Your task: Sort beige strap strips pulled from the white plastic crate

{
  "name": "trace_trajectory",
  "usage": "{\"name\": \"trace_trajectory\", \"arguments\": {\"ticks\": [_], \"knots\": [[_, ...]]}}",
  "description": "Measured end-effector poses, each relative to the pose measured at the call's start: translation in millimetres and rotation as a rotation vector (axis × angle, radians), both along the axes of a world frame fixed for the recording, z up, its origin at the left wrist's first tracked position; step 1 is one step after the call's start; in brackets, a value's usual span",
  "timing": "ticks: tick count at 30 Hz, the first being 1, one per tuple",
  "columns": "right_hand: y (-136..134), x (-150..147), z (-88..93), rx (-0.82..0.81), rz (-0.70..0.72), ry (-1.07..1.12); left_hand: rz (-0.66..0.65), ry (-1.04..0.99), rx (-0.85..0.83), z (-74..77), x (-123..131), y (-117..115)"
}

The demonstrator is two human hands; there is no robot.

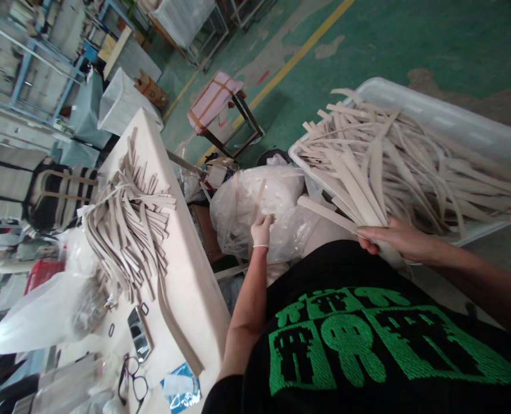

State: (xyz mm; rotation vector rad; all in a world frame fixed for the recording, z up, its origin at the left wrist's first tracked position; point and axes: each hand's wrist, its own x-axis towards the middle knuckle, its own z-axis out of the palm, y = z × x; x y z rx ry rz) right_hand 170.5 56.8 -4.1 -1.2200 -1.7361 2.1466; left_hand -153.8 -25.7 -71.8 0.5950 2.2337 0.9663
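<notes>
My right hand [393, 240] is closed around a bundle of flat beige strips [362, 192], whose free ends fan out over a tub's near rim. One strip in that bundle sticks out farther to the left. My left hand [261, 232], in a pale glove, is closed in front of a large clear plastic bag [289, 215]. A single beige strip [258, 198] runs close along the left hand's edge; whether the fingers grip it is hidden. More loose strips [410, 155] lie tangled in the white tub [462, 118] on my right.
On the white table [186, 253] at left lies a pile of strips [128, 230], with a phone [138, 333], glasses [133, 379] and a blue packet [181, 386] nearer me. A pink-topped stool [216, 100] stands ahead on the green floor. White bins [126, 103] are behind the table.
</notes>
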Motion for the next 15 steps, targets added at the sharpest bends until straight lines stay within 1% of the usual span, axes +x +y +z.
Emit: {"name": "trace_trajectory", "arguments": {"ticks": [3,6,8,11,13,15], "knots": [[1,4,-4.5,-0.038,0.002,-0.006,0.066,0.118,-0.099,-12.6,-33,-2],[-1,3,-6.9,-0.042,0.030,-0.017,0.095,0.166,-0.154,-23.2,-44,-11],[-2,1,-5.6,-0.042,0.030,-0.008,0.059,0.149,-0.172,-31.3,-40,-14],[-2,-3,-1.5,-0.043,0.009,-0.014,-0.012,0.084,-0.194,-44.7,-27,-11],[-2,-6,0.9,-0.041,0.003,-0.032,-0.026,0.035,-0.208,-52.2,-16,-8],[-3,-8,2.1,-0.047,0.004,-0.043,-0.017,-0.010,-0.198,-56.3,-9,-9]]}}
